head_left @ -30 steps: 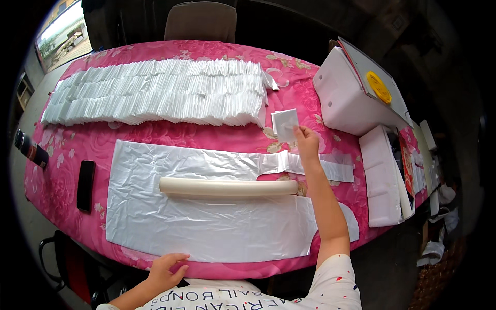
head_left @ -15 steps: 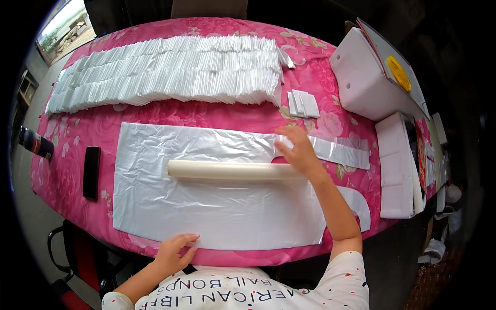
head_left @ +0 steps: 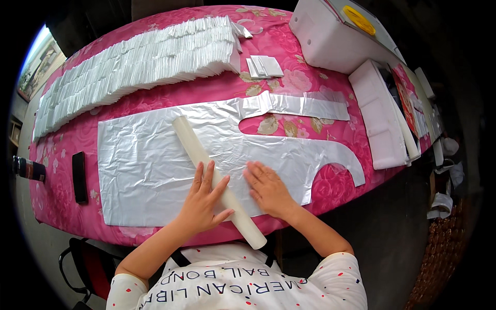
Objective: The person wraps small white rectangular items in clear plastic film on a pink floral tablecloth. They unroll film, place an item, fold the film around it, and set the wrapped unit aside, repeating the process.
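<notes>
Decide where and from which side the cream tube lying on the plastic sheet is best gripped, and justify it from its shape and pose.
Judging by its pose, grip the cream tube near its bare far end, from above, fingers across its width. It is a long round cylinder lying flat and diagonal on the plastic sheet, and the left hand covers its nearer stretch.

A round yellow label [head_left: 358,13] sits atop a white box-shaped machine [head_left: 330,39] at the table's far right corner. Beside it, a flat package with red and white print [head_left: 408,101] lies along the table's right edge.
</notes>
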